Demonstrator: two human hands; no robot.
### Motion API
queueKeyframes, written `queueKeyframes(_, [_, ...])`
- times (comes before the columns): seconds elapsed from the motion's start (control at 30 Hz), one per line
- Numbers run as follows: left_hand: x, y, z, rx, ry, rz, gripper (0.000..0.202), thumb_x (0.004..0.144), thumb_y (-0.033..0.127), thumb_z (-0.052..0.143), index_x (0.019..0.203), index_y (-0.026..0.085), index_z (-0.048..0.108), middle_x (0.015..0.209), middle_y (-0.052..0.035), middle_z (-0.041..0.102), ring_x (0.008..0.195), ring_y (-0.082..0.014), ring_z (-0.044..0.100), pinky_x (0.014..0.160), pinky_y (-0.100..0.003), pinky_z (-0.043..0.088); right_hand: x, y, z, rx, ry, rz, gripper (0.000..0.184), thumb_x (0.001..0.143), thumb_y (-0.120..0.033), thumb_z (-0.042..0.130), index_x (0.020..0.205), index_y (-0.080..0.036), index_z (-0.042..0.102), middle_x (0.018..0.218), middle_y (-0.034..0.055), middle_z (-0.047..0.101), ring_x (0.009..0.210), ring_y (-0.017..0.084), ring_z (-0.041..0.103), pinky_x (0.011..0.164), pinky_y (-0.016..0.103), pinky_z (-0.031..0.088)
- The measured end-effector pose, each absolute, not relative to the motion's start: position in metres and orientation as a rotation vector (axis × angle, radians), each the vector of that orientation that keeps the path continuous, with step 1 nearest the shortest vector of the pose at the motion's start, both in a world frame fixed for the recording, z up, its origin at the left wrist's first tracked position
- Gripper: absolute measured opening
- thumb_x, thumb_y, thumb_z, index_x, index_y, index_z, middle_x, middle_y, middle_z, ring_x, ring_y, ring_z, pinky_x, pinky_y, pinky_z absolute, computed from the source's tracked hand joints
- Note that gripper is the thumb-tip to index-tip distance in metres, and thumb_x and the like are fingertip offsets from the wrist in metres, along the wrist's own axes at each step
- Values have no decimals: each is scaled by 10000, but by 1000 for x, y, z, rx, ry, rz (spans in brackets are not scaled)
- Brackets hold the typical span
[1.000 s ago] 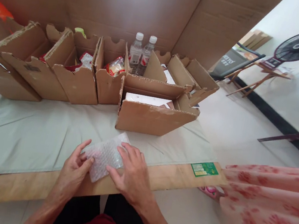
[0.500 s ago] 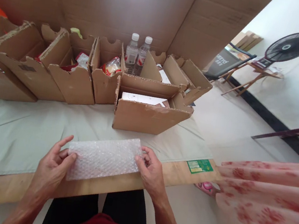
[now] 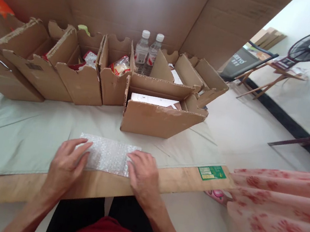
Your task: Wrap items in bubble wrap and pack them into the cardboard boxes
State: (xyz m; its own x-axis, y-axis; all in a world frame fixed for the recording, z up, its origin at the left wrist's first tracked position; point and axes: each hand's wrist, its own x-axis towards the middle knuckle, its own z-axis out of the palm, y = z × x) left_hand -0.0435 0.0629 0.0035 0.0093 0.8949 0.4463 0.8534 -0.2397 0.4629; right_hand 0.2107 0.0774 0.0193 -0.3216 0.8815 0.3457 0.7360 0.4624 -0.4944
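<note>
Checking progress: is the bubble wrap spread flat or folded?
Spread flat: the bubble wrap lies open on the cloth, left hand and right hand pressing its ends.

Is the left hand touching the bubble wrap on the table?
Touching. The head view shows the left hand with its fingers flat on the left end of the bubble wrap.

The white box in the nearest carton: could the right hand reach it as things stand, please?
Probably yes. The carton is open on top, the white box lies uncovered, and the right hand lies flat on the bubble wrap, gripping nothing.
</note>
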Motion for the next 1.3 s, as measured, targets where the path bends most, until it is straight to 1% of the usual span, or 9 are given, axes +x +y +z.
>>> queueKeyframes(0.17, [-31, 71, -11, 2295, 1834, 702, 263, 957, 217, 510, 1037, 229, 760, 1083, -107, 745, 972, -293, 625, 847, -436, 498, 174, 91, 10, -1057, -2497, 416, 262, 982, -160, 573, 1205, -239, 687, 1373, 81, 675, 1280, 270, 575, 1011, 462, 471])
queueKeyframes(0.37, [-40, 75, -13, 2282, 1760, 722, 256, 962, 241, 513, 1056, 242, 751, 1133, -99, 731, 1027, -287, 628, 905, -437, 492, 257, 96, -5, -1437, -2196, 245, 259, 1033, -220, 489, 1009, -197, 746, 1178, 109, 754, 1133, 293, 646, 926, 469, 451])
queueKeyframes(0.5, [-55, 66, -12, 2131, 2053, 922, 304, 963, 362, 514, 1135, 213, 716, 1174, -147, 689, 1070, -317, 618, 952, -474, 486, 270, 101, 5, -1467, -2185, 190, 282, 1031, -235, 468, 1088, -192, 741, 1165, 118, 749, 1095, 285, 646, 921, 447, 451])
queueKeyframes(0.6, [-67, 58, -11, 2011, 2346, 729, 437, 919, 498, 531, 1160, 173, 697, 1152, -180, 668, 1045, -363, 596, 913, -514, 480, 250, 110, 6, -1478, -2257, 197, 265, 1010, -246, 514, 1170, -190, 717, 1246, 127, 719, 1131, 303, 616, 931, 452, 451])
queueKeyframes(0.77, [-63, 57, -10, 1900, 2330, 647, 294, 857, 453, 533, 822, 205, 687, 1069, -162, 680, 991, -355, 582, 872, -502, 466, 227, 117, -1, -1535, -2256, 210, 137, 957, -231, 581, 942, -182, 708, 1273, 158, 698, 1120, 333, 600, 911, 473, 459])
queueKeyframes(0.87, [-57, 60, -6, 1835, 2275, 734, 197, 839, 376, 521, 744, 235, 621, 953, -111, 705, 912, -304, 616, 841, -449, 471, 228, 99, 0, -1567, -2150, 387, 97, 943, -209, 584, 905, -200, 673, 1009, 103, 747, 924, 277, 647, 829, 414, 483])
queueKeyframes(0.97, [-61, 68, 4, 1742, 2268, 753, 185, 853, 386, 521, 835, 239, 632, 826, -58, 713, 770, -261, 643, 750, -393, 481, 225, 66, 4, -1584, -1959, 754, 260, 933, -236, 587, 1183, -210, 654, 800, 24, 712, 680, 207, 629, 686, 335, 508])
queueKeyframes(1.1, [-67, 101, 21, 1754, 2211, 887, 292, 869, 410, 538, 1052, 225, 670, 991, -84, 753, 883, -280, 683, 858, -417, 506, 203, 30, 8, -1386, -1839, 1114, 590, 921, -207, 557, 1505, -233, 485, 884, 13, 740, 621, 167, 624, 665, 299, 548])
queueKeyframes(1.3, [-70, 131, 19, 2014, 2060, 883, 522, 895, 368, 537, 1346, 112, 590, 1240, -193, 698, 1139, -350, 628, 1013, -510, 486, 186, 35, 19, -1344, -1927, 1246, 333, 921, -173, 578, 1222, -200, 718, 1050, 63, 754, 810, 185, 683, 811, 319, 552])
